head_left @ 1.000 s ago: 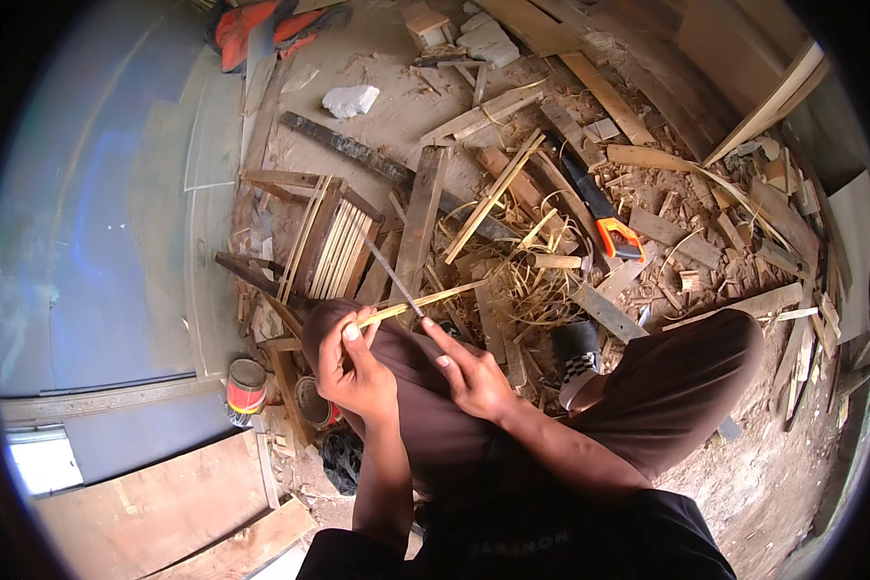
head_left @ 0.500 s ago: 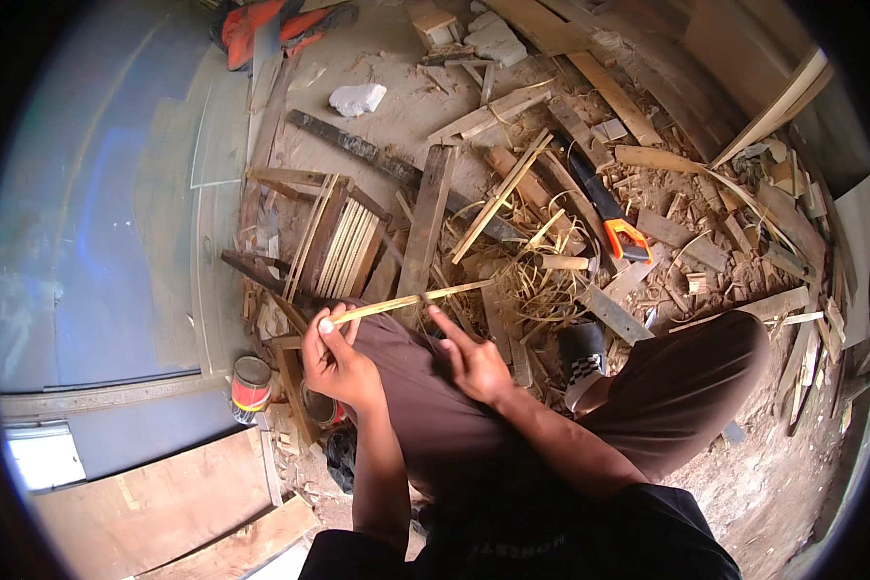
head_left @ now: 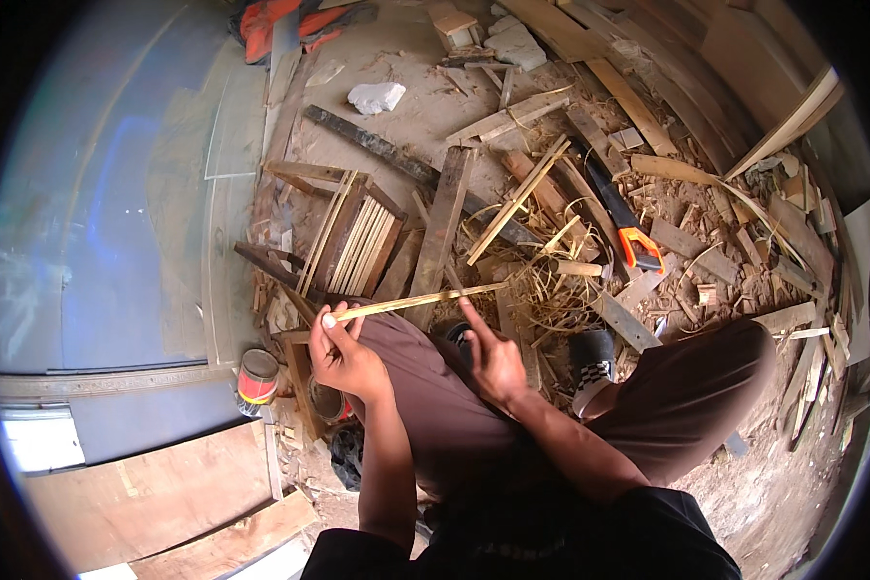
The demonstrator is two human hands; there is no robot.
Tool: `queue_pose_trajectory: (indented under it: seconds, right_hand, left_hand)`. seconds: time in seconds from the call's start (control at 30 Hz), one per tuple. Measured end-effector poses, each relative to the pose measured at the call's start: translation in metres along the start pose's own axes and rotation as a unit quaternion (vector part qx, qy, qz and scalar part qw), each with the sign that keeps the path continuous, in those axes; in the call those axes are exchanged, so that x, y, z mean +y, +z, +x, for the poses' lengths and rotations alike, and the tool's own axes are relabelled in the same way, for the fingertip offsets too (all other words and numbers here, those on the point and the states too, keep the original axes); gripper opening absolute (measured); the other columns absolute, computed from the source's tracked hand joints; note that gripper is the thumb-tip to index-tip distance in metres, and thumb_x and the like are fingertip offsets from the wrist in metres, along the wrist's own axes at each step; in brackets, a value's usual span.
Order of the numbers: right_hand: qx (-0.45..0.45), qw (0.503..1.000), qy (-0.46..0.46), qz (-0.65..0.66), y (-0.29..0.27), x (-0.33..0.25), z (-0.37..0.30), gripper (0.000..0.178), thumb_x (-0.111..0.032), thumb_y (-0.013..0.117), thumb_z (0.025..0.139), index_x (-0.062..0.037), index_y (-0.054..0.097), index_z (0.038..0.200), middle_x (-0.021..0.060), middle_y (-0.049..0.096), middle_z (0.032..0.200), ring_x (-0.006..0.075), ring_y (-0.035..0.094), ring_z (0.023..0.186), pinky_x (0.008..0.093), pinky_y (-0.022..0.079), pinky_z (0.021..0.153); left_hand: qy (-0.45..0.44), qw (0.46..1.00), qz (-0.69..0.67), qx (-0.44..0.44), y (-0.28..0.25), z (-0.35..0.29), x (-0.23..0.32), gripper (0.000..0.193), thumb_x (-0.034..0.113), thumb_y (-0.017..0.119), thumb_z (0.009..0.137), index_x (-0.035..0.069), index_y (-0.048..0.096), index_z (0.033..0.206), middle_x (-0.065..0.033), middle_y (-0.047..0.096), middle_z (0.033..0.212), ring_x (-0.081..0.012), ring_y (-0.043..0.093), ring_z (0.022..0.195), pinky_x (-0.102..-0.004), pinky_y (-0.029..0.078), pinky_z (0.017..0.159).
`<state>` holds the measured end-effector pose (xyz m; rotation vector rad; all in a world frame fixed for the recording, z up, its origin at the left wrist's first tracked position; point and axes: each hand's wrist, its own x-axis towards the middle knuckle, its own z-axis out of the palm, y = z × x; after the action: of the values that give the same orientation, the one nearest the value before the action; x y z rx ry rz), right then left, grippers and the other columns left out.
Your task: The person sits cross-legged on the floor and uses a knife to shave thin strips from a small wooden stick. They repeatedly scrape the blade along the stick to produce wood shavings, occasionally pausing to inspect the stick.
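Round red-and-white labelled tin point(head_left: 258, 377), floor, lower left

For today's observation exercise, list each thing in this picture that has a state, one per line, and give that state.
Thin wooden strip: held roughly level above the lap, one end pinched.
Left hand: closed on the strip's end.
Right hand: open, fingers touching the strip's underside.
Handsaw: lying flat among scraps, untouched.
Small tin: upright on the floor.
Bundle of strips: lying stacked on the floor.

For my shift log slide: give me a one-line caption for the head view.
Left hand grips a thin wooden strip over the knee, right hand fingering it, amid scattered offcuts and a handsaw.
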<state>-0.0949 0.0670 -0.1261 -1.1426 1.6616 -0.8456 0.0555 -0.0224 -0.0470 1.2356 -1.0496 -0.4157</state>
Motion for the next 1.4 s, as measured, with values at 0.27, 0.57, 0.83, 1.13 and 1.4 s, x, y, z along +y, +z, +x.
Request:
queue_pose_trajectory:
  seconds: [0.27,0.57,0.83,1.13,1.4]
  right_hand:
    - [-0.006,0.965,-0.262,0.004,0.026,-0.061,-0.015,0.059,-0.021,0.058,0.1,-0.0341,0.04,0.154,0.0257,0.067,0.111,0.044,0.069,0.079,0.0496,0.06,0.072]
    - [-0.012,0.978,-0.178,-0.107,0.03,-0.004,-0.027,0.057,-0.024,0.057,0.1,-0.0384,0.042,0.153,0.0221,0.066,0.088,0.0413,0.067,0.068,0.0518,0.057,0.062]
    - [-0.018,0.975,-0.214,-0.049,0.014,-0.06,-0.035,0.057,-0.021,0.057,0.1,-0.0355,0.042,0.153,0.0217,0.065,0.083,0.0423,0.067,0.07,0.0507,0.058,0.064]
    - [-0.021,0.981,-0.16,-0.105,0.009,-0.028,-0.028,0.058,-0.028,0.052,0.103,-0.0425,0.032,0.156,0.0269,0.069,0.104,0.0464,0.069,0.073,0.0558,0.059,0.063]
    - [-0.052,0.974,-0.2,-0.091,-0.002,-0.068,-0.037,0.056,-0.018,0.058,0.099,-0.0309,0.044,0.152,0.0217,0.065,0.127,0.0431,0.07,0.085,0.051,0.061,0.072]
  left_hand:
    - [0.003,1.0,0.028,0.006,-0.003,-0.004,0.0,0.026,0.01,0.055,0.105,-0.013,0.06,0.115,-0.0257,0.071,0.104,-0.0276,0.073,0.092,-0.034,0.066,0.075]
    - [-0.01,1.0,0.009,0.012,-0.012,-0.001,-0.003,0.023,0.007,0.056,0.103,-0.014,0.061,0.113,-0.0278,0.07,0.104,-0.0301,0.073,0.092,-0.0375,0.067,0.075]
    - [0.024,1.0,0.017,-0.002,-0.013,-0.011,-0.001,0.022,0.004,0.056,0.103,-0.014,0.061,0.114,-0.0266,0.07,0.104,-0.0279,0.073,0.09,-0.0364,0.068,0.073]
    - [0.063,0.997,0.036,-0.027,-0.024,-0.016,-0.001,0.021,0.004,0.058,0.102,-0.016,0.061,0.109,-0.0245,0.07,0.097,-0.0269,0.073,0.083,-0.0355,0.068,0.069]
    - [0.068,0.996,0.03,-0.041,-0.013,-0.018,0.0,0.021,0.001,0.057,0.101,-0.016,0.061,0.113,-0.0221,0.069,0.098,-0.0259,0.073,0.085,-0.0358,0.068,0.07]
